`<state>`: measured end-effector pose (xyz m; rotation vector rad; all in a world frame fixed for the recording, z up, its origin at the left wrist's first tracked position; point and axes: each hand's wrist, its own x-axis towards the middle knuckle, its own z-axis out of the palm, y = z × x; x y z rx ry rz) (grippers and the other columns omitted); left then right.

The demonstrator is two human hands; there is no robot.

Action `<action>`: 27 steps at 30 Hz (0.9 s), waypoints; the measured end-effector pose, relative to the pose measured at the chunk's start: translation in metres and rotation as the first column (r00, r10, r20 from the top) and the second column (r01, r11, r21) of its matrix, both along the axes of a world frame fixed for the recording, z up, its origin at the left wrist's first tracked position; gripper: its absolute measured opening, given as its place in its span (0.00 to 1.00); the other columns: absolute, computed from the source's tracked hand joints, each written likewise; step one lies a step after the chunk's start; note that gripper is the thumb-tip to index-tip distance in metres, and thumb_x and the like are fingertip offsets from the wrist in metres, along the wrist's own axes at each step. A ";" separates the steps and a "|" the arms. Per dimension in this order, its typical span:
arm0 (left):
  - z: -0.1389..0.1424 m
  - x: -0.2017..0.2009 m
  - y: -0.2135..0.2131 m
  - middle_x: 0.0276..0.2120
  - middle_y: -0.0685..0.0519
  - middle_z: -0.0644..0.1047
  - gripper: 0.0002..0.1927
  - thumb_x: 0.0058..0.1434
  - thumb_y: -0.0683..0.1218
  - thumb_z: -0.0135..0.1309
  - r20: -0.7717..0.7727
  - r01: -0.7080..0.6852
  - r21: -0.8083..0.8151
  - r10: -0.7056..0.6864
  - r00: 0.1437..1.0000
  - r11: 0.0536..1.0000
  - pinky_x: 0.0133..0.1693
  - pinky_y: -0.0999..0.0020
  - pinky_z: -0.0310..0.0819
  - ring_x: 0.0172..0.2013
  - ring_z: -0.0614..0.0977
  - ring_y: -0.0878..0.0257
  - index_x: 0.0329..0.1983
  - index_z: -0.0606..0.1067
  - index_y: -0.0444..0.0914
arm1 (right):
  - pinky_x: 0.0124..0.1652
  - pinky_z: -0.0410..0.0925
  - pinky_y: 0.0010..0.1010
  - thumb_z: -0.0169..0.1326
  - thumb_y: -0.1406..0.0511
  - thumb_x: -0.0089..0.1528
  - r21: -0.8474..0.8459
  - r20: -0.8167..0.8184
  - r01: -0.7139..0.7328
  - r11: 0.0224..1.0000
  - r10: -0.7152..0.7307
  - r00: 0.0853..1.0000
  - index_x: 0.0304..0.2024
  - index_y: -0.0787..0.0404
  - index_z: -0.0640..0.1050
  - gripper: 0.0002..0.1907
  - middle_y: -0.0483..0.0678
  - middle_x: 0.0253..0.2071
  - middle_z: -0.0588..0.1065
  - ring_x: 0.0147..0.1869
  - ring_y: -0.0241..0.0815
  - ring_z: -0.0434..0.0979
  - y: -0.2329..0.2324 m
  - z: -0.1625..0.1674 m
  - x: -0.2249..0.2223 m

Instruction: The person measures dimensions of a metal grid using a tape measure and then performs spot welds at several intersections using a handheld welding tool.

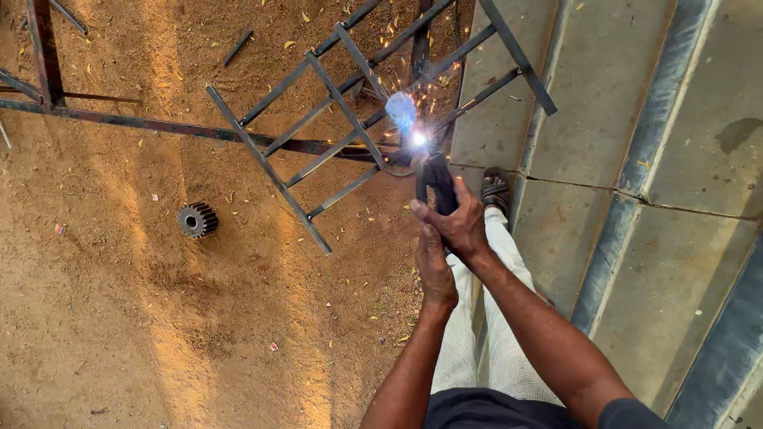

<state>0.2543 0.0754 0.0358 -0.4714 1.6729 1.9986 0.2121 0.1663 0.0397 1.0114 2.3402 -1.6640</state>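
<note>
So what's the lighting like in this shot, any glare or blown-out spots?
Head view: a blown-out white-blue flare at the welding arc, with sparks scattering over the metal frame. Dappled sunlight streaks the dirt ground; the concrete slabs lie in even shade. The right hand gripping the dark electrode holder and the gear look reasonably sharp.

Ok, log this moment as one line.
right hand: grips dark welding electrode holder | left hand: steadies right wrist | bright arc: sparking on rusty metal bar frame

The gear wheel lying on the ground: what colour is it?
Dark grey to black metal; the gear wheel shows clearly in the head view, on brown dirt.
</note>
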 end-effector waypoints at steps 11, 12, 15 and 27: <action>0.019 0.020 -0.031 0.63 0.37 0.74 0.33 0.73 0.60 0.43 -0.156 0.232 -0.127 -0.250 0.956 0.964 0.63 0.58 0.68 0.63 0.75 0.51 0.69 0.67 0.30 | 0.45 0.73 0.31 0.68 0.51 0.53 -0.139 -0.161 0.156 0.978 -0.178 0.971 0.60 0.69 0.65 0.44 0.49 0.44 0.74 0.45 0.41 0.77 0.003 -0.021 0.044; 0.034 0.016 -0.046 0.63 0.37 0.74 0.33 0.73 0.60 0.44 -0.112 0.253 -0.140 -0.269 0.957 0.957 0.63 0.58 0.70 0.63 0.76 0.52 0.69 0.67 0.30 | 0.45 0.74 0.30 0.69 0.52 0.51 -0.157 -0.102 0.141 0.977 -0.158 0.982 0.58 0.70 0.65 0.43 0.50 0.43 0.74 0.45 0.41 0.77 -0.007 -0.005 0.032; 0.014 0.057 -0.087 0.62 0.37 0.74 0.35 0.70 0.60 0.47 0.027 0.322 -0.232 -0.324 0.946 0.918 0.60 0.59 0.71 0.61 0.77 0.53 0.71 0.66 0.33 | 0.46 0.75 0.38 0.64 0.59 0.51 -0.052 0.116 0.014 0.999 -0.008 0.993 0.58 0.74 0.63 0.40 0.57 0.45 0.76 0.46 0.49 0.80 -0.014 -0.030 0.050; -0.010 0.123 -0.145 0.57 0.40 0.78 0.34 0.63 0.57 0.58 0.262 0.312 -0.373 -0.223 0.939 0.874 0.53 0.61 0.78 0.50 0.84 0.57 0.65 0.70 0.30 | 0.52 0.74 0.48 0.47 0.71 0.51 0.078 0.489 -0.512 0.855 0.415 0.767 0.55 0.75 0.72 0.28 0.67 0.45 0.77 0.47 0.62 0.82 -0.063 -0.054 -0.003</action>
